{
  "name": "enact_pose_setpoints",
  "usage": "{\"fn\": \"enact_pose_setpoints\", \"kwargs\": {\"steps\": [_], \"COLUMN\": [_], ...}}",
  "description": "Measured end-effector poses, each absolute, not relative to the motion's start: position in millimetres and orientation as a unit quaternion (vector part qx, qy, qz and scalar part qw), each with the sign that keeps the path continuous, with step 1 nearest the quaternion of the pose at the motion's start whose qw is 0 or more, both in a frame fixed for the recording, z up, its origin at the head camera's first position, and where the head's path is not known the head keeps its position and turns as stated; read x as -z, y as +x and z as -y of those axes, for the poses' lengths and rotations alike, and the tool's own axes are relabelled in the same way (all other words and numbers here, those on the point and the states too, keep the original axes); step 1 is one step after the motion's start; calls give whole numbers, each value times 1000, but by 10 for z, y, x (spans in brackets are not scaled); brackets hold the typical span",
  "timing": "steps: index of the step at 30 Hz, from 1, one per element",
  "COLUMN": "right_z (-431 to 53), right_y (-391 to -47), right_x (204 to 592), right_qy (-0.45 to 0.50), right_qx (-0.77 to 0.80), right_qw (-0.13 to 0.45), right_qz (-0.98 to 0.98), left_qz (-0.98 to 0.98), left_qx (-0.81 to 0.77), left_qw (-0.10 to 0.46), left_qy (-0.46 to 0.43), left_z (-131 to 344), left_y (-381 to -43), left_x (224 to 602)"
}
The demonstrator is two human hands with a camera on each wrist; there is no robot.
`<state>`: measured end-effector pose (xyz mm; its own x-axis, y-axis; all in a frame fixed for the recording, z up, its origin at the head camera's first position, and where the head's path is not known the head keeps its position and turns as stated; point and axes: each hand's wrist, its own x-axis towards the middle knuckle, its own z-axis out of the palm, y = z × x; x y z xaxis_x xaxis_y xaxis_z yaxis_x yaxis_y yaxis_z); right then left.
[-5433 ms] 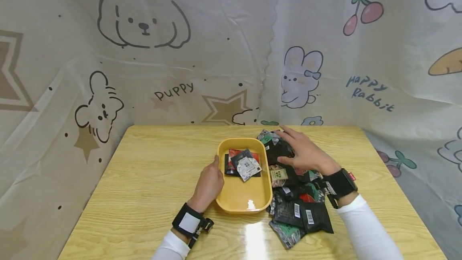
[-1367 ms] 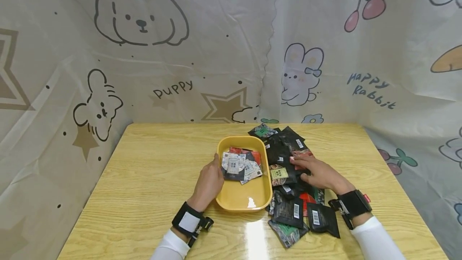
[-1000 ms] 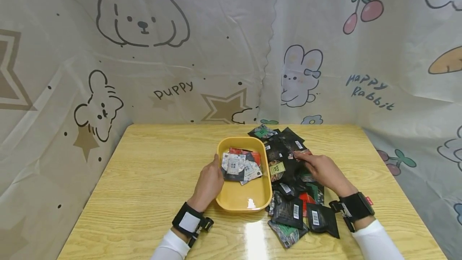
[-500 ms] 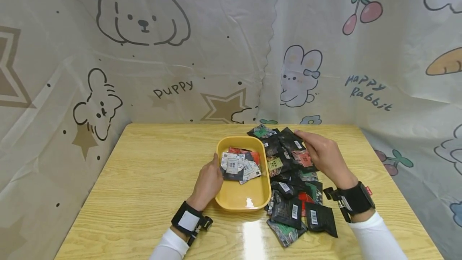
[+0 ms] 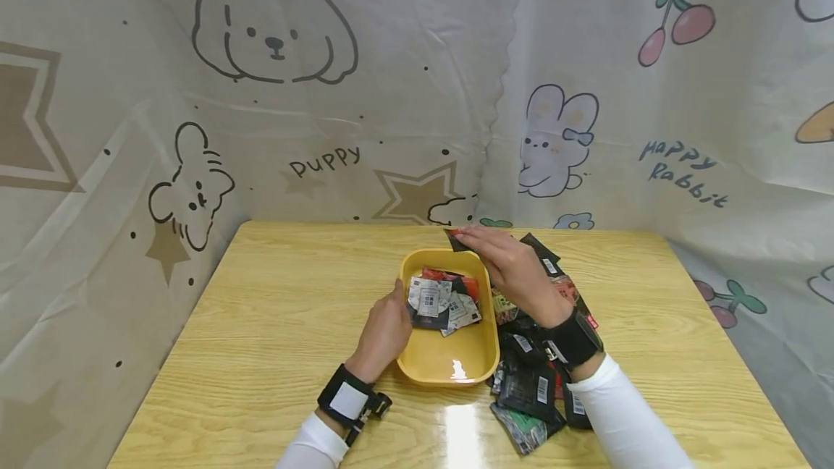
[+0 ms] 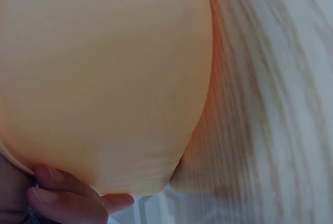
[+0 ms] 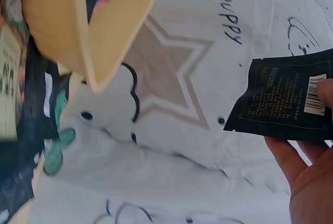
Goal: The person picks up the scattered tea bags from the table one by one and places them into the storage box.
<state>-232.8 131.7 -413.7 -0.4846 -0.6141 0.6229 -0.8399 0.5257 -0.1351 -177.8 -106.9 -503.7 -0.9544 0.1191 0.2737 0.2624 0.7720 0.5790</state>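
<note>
My left hand (image 5: 383, 330) grips the left rim of a yellow plastic tub (image 5: 449, 362), its fingers against the outer wall in the left wrist view. Inside the tub, at the far end, lie several sachets; a white-patterned sachet (image 5: 428, 300) is on top, with red ones partly beneath. Above the tub's far rim my right hand (image 5: 521, 272) pinches one black sachet (image 7: 278, 99). Its barcoded back shows in the right wrist view, and a red bit of it shows in the head view.
A loose pile of black sachets (image 5: 529, 386), some with green, red or yellow fronts, lies against the tub's right side, partly under my right arm. The wooden table (image 5: 274, 324) ends at a printed cloth backdrop (image 5: 365, 107).
My right hand has gone from the pile leftward to over the tub's far edge, now carrying a sachet. One more white-patterned sachet lies in the tub than earliest. The left hand keeps its place.
</note>
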Motion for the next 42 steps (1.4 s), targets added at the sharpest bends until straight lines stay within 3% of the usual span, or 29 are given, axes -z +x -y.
{"fn": "enact_pose_setpoints", "kwargs": {"steps": [7,19,28,35,42], "right_z": [-1318,-2175,-2766,-2891,-2929], "right_y": [-2284,-2412,-2404,-2374,-2325], "right_x": [4278,4477,4758,5034,5140], "right_qy": [431,307,227,212,230], "right_qx": [-161,-159,-185,-170,-174], "right_qw": [61,30,-106,-118,-65], "right_qz": [886,938,950,955,955], "left_qz": [936,937,937,934,937], "left_qx": [311,316,317,324,314], "left_qw": [120,112,111,114,121], "left_qy": [-109,-93,-95,-94,-99], "left_z": [1054,1044,1056,1046,1048], "left_y": [-1782,-1797,-1811,-1811,-1814], "left_x": [5061,5051,5069,5090,5092]}}
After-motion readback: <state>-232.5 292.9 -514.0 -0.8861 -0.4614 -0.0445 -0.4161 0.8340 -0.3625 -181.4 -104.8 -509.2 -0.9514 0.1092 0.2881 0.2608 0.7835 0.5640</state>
